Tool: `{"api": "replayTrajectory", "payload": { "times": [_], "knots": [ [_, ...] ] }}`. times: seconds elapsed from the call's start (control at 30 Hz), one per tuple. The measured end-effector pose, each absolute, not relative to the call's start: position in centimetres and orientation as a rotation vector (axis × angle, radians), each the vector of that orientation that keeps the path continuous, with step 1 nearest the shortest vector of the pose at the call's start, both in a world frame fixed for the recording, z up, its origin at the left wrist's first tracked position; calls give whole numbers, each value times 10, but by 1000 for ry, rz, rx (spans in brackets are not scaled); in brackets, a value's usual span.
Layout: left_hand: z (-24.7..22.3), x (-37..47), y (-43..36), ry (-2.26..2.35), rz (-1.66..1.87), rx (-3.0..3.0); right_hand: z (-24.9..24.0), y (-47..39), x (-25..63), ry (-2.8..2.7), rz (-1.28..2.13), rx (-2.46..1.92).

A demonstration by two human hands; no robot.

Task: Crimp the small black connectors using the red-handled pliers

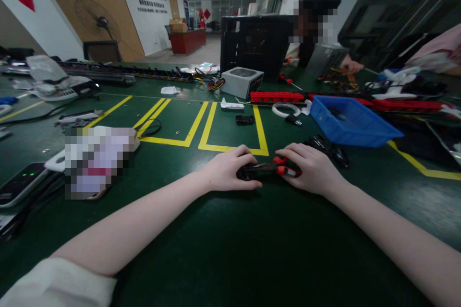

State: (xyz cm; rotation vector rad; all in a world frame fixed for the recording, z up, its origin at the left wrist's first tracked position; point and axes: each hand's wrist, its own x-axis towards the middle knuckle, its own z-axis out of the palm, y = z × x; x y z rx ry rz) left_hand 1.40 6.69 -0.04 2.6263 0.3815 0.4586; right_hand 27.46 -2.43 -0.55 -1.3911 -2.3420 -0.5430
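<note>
In the middle of the head view, my right hand (311, 168) is closed round the red and black handles of a pair of pliers (268, 167). The jaws point left, toward my left hand (232, 169). Between the thumb and fingers of that hand sits a small black part (245, 171), and the plier tips reach it. My fingers cover much of this part, so its exact kind does not show. Both hands are low over the green table mat (230, 240).
A blue bin (355, 122) stands at the right, with a bundle of black cables (329, 149) beside it. Farther back are a grey power supply (242, 81) and a black computer case (254, 43). A phone (104, 160) lies left. Another person (317, 14) works across the table.
</note>
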Motion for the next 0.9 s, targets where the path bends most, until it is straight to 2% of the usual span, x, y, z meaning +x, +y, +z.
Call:
{"api": "replayTrajectory", "payload": {
  "times": [0.9],
  "knots": [
    [4, 16, 69, 427, 324, 2576, 0, -28, 270, -2301, -778, -1353]
  ]
}}
